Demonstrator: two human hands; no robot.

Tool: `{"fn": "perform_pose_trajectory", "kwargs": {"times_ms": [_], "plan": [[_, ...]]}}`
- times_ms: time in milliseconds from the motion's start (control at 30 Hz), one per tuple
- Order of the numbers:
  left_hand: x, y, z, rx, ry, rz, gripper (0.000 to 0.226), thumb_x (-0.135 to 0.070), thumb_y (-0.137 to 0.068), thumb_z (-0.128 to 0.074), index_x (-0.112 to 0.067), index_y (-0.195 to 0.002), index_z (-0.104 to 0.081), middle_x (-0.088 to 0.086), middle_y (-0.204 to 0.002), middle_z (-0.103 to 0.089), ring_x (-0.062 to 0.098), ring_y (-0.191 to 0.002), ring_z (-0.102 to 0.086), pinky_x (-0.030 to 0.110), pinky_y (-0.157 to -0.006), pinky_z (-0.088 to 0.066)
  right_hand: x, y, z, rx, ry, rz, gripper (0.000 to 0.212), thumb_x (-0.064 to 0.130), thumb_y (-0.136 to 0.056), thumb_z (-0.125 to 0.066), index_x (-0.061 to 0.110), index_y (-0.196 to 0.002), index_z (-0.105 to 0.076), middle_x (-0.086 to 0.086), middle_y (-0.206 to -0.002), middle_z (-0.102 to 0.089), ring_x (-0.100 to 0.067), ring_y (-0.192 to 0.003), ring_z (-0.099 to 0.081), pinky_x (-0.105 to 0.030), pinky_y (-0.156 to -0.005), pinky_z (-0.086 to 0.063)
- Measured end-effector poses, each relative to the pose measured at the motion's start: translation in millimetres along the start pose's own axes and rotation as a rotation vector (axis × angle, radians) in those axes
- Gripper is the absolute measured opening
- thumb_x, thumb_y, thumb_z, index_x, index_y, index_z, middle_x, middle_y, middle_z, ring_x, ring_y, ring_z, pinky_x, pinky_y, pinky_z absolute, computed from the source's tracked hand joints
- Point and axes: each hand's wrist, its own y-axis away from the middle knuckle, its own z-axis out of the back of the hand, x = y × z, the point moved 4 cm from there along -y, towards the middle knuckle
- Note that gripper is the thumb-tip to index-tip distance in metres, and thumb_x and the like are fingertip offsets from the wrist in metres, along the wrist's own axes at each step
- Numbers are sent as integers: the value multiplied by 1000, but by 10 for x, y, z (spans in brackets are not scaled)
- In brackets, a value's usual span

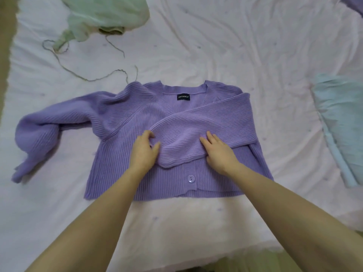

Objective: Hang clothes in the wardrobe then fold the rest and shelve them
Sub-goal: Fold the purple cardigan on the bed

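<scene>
A purple ribbed cardigan (125,122) lies flat on the bed, front up, with a dark label at the neck and one button near the hem. Its right sleeve is folded across the chest; the other sleeve stretches out to the left. My left hand (144,152) holds the cuff end of the folded sleeve, thumb and fingers curled around the fabric. My right hand (218,152) rests flat on the same sleeve with straight fingers.
The pale pink bedsheet (235,55) is wrinkled. A light green garment (106,14) with long thin cords lies at the far left. A pale blue folded cloth (341,122) sits at the right edge. A bit of purple fabric (353,2) shows in the top right corner.
</scene>
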Motion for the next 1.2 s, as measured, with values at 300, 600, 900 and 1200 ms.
{"fn": "perform_pose_trajectory", "kwargs": {"times_ms": [300, 600, 900, 1200], "plan": [[262, 106, 241, 285, -138, 38, 11, 1, -83, -63, -7, -87, -67, 3, -75, -58, 19, -76, -55, 14, -61, -32, 46, 122, 81, -130, 203, 51, 25, 9, -93, -42, 8, -116, -52, -11, -133, -46, -30, -118, -47, -38, -80, -41], [517, -36, 1299, -283, -253, -9, 21, -13, -86, -59, -10, -106, -66, 17, -110, -59, 38, -103, -54, 45, -83, -45, 1015, -160, 585, -230, -37, 69, 18, 8, -88, -44, 6, -103, -54, -13, -109, -55, -34, -103, -53, -41, -79, -41], [1989, -59, 2159, -361, -280, 450, 87, -38, -71, -77, -7, -140, -34, 21, -136, -44, 38, -128, -40, 45, -102, -34, 3297, -996, 807, -393, -199, 355, 35, 16, -86, -54, 7, -120, -49, -12, -123, -50, -34, -112, -46, -44, -84, -43], [2406, -80, 2619, -649, 820, 376, 13, -14, -82, -60, -14, -71, -52, 6, -71, -60, 14, -58, -58, 38, -68, -54, 3605, -1398, 369, -272, -165, 269, 49, 5, -91, -42, 10, -139, -34, -12, -140, -38, -29, -128, -40, -41, -91, -44]]}}
